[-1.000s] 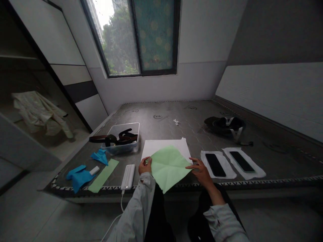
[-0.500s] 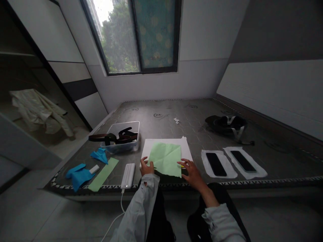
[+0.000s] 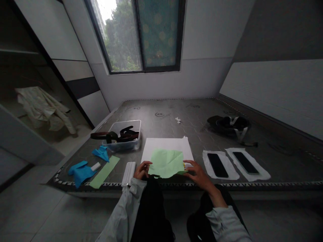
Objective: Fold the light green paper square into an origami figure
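Green paper (image 3: 166,163) overlaps the white sheet's (image 3: 164,146) edge — left hand (image 3: 142,170), right hand (image 3: 199,174) gripping it.

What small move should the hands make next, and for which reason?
I would probably slide the light green paper forward onto the white sheet. Its near part lies past the sheet's edge, close to the mattress border, and the left hand and right hand are both at its sides.
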A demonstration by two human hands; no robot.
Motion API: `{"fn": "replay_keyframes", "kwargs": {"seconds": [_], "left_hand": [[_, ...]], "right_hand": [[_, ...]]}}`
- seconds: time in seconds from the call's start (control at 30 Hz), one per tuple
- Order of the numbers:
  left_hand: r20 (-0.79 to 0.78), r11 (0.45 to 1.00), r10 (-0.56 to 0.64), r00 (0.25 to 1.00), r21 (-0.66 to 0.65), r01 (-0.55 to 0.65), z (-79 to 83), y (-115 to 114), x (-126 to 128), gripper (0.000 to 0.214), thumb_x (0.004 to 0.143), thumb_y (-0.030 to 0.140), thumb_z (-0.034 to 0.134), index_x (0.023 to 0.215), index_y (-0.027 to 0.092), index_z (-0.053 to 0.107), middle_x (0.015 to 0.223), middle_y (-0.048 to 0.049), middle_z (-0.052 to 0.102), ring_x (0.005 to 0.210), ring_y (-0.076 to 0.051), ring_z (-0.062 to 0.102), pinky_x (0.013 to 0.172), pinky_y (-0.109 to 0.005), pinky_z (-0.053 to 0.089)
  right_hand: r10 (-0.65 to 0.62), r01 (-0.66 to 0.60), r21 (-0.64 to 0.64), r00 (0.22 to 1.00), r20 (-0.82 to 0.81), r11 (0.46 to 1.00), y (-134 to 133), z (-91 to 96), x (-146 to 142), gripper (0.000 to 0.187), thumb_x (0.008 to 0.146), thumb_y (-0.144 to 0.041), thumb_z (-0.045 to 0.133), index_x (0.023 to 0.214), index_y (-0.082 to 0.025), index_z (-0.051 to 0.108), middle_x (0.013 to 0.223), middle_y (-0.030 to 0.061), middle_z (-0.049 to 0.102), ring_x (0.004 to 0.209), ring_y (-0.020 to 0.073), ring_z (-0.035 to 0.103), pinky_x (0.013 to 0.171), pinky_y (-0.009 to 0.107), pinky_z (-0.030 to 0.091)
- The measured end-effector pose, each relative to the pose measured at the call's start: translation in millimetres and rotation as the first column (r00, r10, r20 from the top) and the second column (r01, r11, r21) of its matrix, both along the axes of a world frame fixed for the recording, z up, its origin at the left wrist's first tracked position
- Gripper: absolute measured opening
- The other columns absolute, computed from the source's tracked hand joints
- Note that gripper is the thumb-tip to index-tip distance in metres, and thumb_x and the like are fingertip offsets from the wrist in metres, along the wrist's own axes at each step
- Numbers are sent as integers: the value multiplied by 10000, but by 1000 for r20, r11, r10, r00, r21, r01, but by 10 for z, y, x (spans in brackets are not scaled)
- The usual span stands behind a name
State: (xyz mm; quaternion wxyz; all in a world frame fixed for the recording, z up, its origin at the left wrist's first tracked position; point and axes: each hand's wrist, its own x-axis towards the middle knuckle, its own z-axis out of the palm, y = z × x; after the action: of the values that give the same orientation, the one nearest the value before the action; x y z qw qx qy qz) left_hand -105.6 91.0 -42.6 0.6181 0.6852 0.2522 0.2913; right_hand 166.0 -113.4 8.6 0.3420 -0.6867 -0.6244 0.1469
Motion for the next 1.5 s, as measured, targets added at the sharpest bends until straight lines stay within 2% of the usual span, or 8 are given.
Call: {"fn": "replay_keyframes", "kwargs": {"seconds": [0.13,0.27,0.5,0.77,0.9,1.07,1.23,1.5], "left_hand": [[-164,767,226,960,638,-72,2,126,-33,286,641,237,635,916,219,714,898,-59,574,786,-169,551,733,-319,489],[-293,619,162,942,774,135,82,247,62,266,630,249,720,893,292,737,1212,-59,580,1011,-248,541,908,-400,420],[-461,858,13,887,461,227,104,427,358,111,653,299,709,749,261,749,853,-28,737,871,-205,650,814,-282,474],[-653,896,338,678,444,-18,287,344,723,401,782,514,547,1004,224,714,918,-83,728,859,-234,651,684,-263,439],[-571,880,358,739,471,-62,338,344,838,398,799,482,536,1039,208,696,870,-75,721,807,-212,635,698,-266,438],[-429,864,32,903,466,191,207,388,746,440,567,488,744,893,193,738,869,-79,704,778,-207,621,749,-302,481],[-389,809,-298,872,383,447,172,435,579,224,545,462,768,683,287,743,892,-58,732,998,-221,615,916,-308,450],[-454,893,31,890,413,180,95,371,508,172,557,393,762,687,282,735,909,-27,728,872,-224,647,869,-327,450]], "right_hand": [[36,-37,-38,999,-41,999,44,25,-28,221,803,-452,603,808,-246,681,1284,48,558,1180,237,498,1010,419,348],[58,-61,-75,997,-46,995,101,-6,-20,234,820,-460,573,876,-256,675,1170,48,641,1111,219,551,1008,426,347],[-75,71,-85,996,-49,994,222,-112,22,318,819,-491,529,941,-237,677,1034,48,698,1019,235,596,1026,443,304],[-495,489,-137,869,-16,862,589,-85,-65,401,874,-464,384,740,-197,652,736,53,705,681,192,621,609,257,394],[-573,600,-132,797,191,789,679,-81,-76,319,891,-394,377,788,-222,625,741,42,700,674,192,619,637,269,362],[-391,400,-79,914,111,913,594,-106,53,314,901,-398,377,824,-216,621,772,31,684,773,189,612,771,290,381],[66,-66,-116,998,-6,991,439,-162,209,169,768,-300,604,899,-271,706,1069,37,658,1037,217,557,929,358,356],[-27,39,-134,995,93,990,336,-158,239,255,843,-397,529,763,-243,716,938,30,693,990,206,580,976,397,305]]}}
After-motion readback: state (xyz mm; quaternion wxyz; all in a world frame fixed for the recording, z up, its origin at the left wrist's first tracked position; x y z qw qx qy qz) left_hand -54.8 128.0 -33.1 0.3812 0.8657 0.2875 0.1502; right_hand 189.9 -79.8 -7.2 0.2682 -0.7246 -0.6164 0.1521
